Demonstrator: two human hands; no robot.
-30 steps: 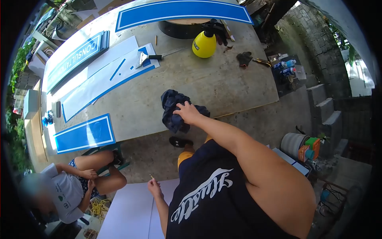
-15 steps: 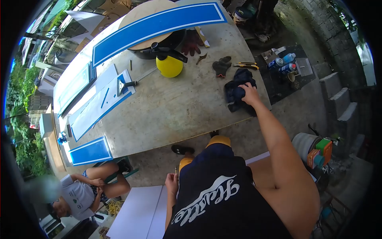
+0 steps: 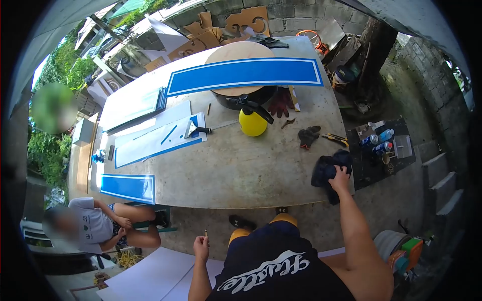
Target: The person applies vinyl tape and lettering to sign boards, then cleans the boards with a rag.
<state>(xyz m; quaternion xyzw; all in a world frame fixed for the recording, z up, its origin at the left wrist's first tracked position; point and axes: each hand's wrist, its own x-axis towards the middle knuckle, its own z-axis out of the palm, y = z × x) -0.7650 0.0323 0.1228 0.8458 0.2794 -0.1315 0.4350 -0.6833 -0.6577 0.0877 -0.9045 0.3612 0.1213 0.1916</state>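
My right hand (image 3: pixel 340 179) is closed on a dark navy cloth (image 3: pixel 326 169), bunched up at the table's near right corner. Beside my body, apart from the table, my left hand (image 3: pixel 201 247) pinches a short thin stick (image 3: pixel 206 233) that points up; its exact kind is too small to tell. Just beyond the cloth lie a dark work glove (image 3: pixel 308 136) and a yellow box cutter (image 3: pixel 335 138). A yellow spray bottle (image 3: pixel 252 123) stands at the middle of the table (image 3: pixel 241 170). To its left, a squeegee (image 3: pixel 198 129) rests on a white-and-blue sheet.
A long blue panel (image 3: pixel 246 75) lies over a round board at the back. A smaller blue panel (image 3: pixel 127 188) sits at the near left corner. Spray cans (image 3: pixel 370 141) stand on a dark board at right. Another person (image 3: pixel 108 223) sits at lower left. White sheets (image 3: pixel 150 276) lie behind me.
My view has tilted up and shifted, so the table sits lower in it. My left hand has moved out and left with the stick. My right hand still grips the cloth.
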